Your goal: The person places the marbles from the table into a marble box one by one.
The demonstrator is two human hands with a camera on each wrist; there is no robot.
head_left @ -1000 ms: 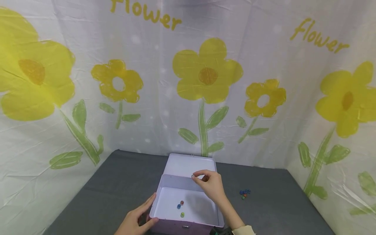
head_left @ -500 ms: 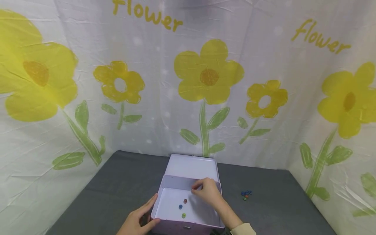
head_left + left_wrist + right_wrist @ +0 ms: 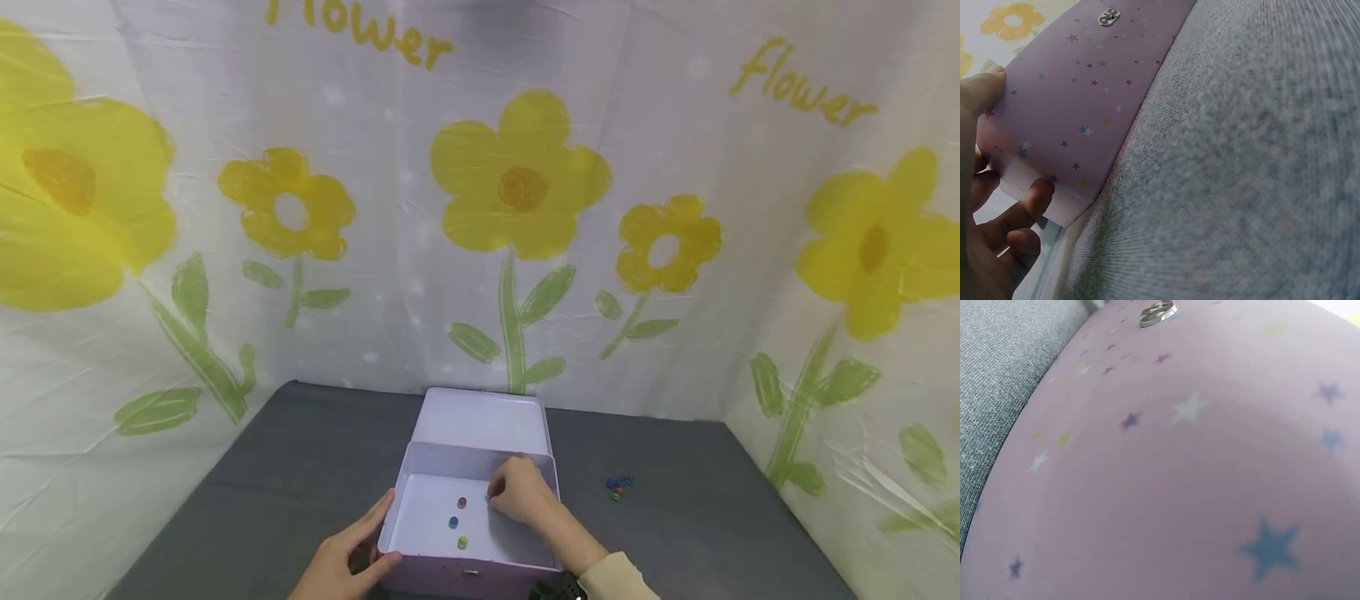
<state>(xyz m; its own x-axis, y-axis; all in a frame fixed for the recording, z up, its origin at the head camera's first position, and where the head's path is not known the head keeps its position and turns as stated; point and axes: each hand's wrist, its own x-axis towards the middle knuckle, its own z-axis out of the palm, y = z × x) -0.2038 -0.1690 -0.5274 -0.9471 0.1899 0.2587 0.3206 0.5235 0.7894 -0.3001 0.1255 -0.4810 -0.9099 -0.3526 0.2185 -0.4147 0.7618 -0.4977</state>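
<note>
An open purple box with a pale interior stands near me in the head view; small stars dot its outside in both wrist views. At its front left corner my left hand holds on, thumb at the front and fingers along the side. My right hand reaches down inside the box at the right, thumb and forefinger pinching a tiny pale bead that their tips mostly hide. To its left on the box floor lie a reddish bead, a blue bead and a yellow-green bead, apart from one another.
The raised lid leans back behind the box. Right of the box, a cluster of blue beads with a red and a green one lies on the dark grey cloth. A flower-printed curtain surrounds the table.
My right hand has come down from above the box's back edge into the box, still pinching. My left hand keeps its place on the corner. The reddish bead sits slightly farther from the blue one.
</note>
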